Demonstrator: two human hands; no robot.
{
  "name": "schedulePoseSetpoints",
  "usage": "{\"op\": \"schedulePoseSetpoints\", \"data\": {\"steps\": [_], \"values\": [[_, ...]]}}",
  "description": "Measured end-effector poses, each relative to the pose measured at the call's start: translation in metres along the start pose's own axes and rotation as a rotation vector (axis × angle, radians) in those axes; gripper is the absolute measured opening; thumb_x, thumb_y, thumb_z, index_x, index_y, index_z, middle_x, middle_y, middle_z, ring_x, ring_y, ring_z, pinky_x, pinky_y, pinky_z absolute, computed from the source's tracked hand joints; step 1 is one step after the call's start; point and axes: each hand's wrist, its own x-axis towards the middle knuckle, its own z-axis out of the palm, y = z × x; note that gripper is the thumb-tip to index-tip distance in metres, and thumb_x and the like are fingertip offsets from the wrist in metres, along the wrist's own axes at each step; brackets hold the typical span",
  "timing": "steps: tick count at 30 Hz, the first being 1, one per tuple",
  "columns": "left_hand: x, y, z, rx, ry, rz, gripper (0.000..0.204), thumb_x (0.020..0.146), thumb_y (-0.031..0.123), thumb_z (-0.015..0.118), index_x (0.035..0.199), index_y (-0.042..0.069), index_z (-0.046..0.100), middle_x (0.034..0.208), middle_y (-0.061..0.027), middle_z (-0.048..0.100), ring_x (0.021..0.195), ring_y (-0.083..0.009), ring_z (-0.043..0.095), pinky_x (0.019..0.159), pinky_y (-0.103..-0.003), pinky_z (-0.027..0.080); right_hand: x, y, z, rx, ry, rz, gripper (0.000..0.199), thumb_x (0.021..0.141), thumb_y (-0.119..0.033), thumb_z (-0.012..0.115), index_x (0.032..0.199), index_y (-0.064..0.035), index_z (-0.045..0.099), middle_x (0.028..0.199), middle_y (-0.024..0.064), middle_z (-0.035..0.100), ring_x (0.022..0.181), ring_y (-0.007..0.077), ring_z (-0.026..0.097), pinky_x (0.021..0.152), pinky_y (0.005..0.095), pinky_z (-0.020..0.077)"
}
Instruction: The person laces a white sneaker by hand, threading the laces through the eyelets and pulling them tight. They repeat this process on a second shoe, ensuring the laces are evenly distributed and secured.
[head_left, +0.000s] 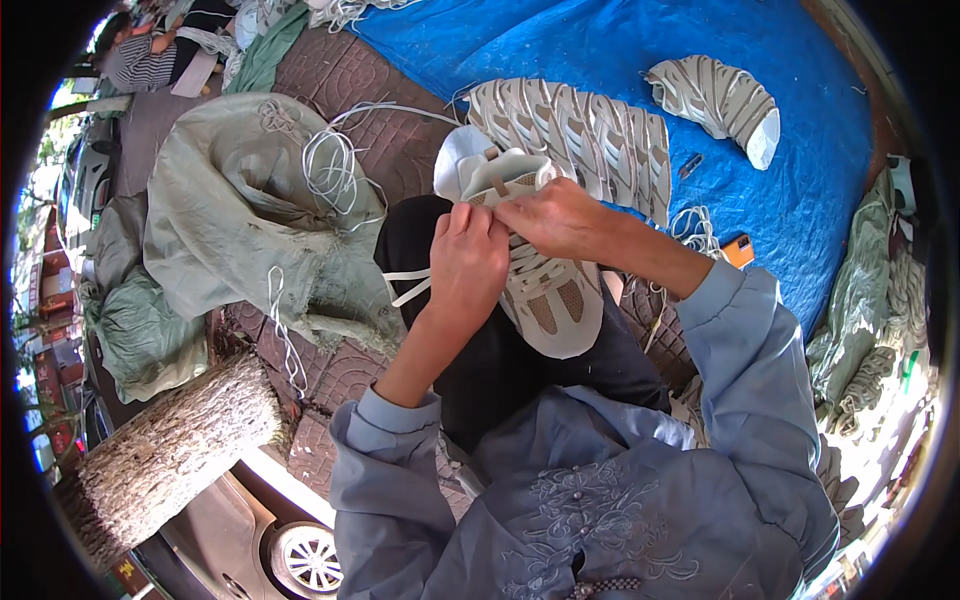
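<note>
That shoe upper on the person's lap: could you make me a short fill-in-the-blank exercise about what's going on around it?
1. Both hands, left hand and right hand, work on a white and beige shoe upper resting on the person's ____.
2. A row of finished uppers lies on a ____ tarp.
3. Loose white laces lie on a pale ____ sack.

Missing words: lap; blue; green

- Our left hand (465, 262) & right hand (555, 215) crowd the shoe upper (545, 290) on our lap; no gap betw. them.
- Ahead: row of shoe uppers (580, 135) blocks the near edge of the blue tarp (800, 190).
- Left: green sack (240, 210) w/ loose white laces (335, 165) in the way.
- Free room: bare tarp betw. that row & the far stack of uppers (720, 100).
</note>
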Motion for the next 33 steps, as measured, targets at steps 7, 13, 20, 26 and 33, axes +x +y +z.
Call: {"op": "schedulePoseSetpoints", "data": {"steps": [7,13,20,26,33], "values": [[-0.003,0.023,0.002,-0.568,-0.135,-0.430,0.004,0.075,0.007,0.052,0.074,0.003,0.054,0.063,-0.0141,0.056,0.060,-0.0329,0.056,0.053,-0.042,0.044,-0.016,-0.012,-0.011,-0.159,-0.006,0.026,0.025,0.061,-0.011,0.058,0.085,-0.0078,0.050,0.063,0.0023,0.050,0.055,0.0174,0.057,0.048,0.0296,0.0466],[-0.008,0.016,-0.005,-0.609,-0.135,-0.453,0.005,0.079,0.009,0.052,0.078,0.004,0.052,0.065,-0.0162,0.057,0.059,-0.0345,0.057,0.052,-0.042,0.044,-0.014,-0.010,-0.004,-0.199,-0.056,0.002,0.026,0.063,-0.011,0.057,0.088,-0.0077,0.050,0.064,0.0012,0.050,0.054,0.0160,0.056,0.050,0.0283,0.0465],[-0.007,0.013,0.003,-0.245,-0.010,-0.300,0.008,0.071,0.008,0.060,0.077,0.005,0.055,0.059,-0.0078,0.053,0.054,-0.0249,0.055,0.048,-0.036,0.043,-0.006,0.003,0.001,-0.055,-0.031,-0.045,0.026,0.066,-0.010,0.057,0.090,-0.0063,0.050,0.063,0.0039,0.051,0.053,0.0205,0.057,0.046,0.0314,0.0465],[-0.006,0.016,0.009,-0.021,0.004,-0.169,0.008,0.065,0.008,0.060,0.071,0.006,0.055,0.061,-0.0047,0.049,0.058,-0.0210,0.052,0.049,-0.033,0.043,-0.012,-0.006,-0.009,-0.072,0.030,0.006,0.029,0.065,-0.011,0.058,0.093,-0.0078,0.052,0.067,0.0029,0.052,0.058,0.0177,0.058,0.050,0.0291,0.0477],[-0.010,0.018,0.011,-0.002,0.046,-0.129,0.008,0.062,0.007,0.058,0.067,0.004,0.053,0.062,-0.0043,0.047,0.059,-0.0192,0.051,0.050,-0.031,0.042,-0.018,-0.017,-0.003,-0.211,0.009,0.003,0.044,0.063,-0.014,0.057,0.106,-0.0042,0.052,0.064,0.0000,0.051,0.059,0.0134,0.058,0.051,0.0256,0.0467]]}}
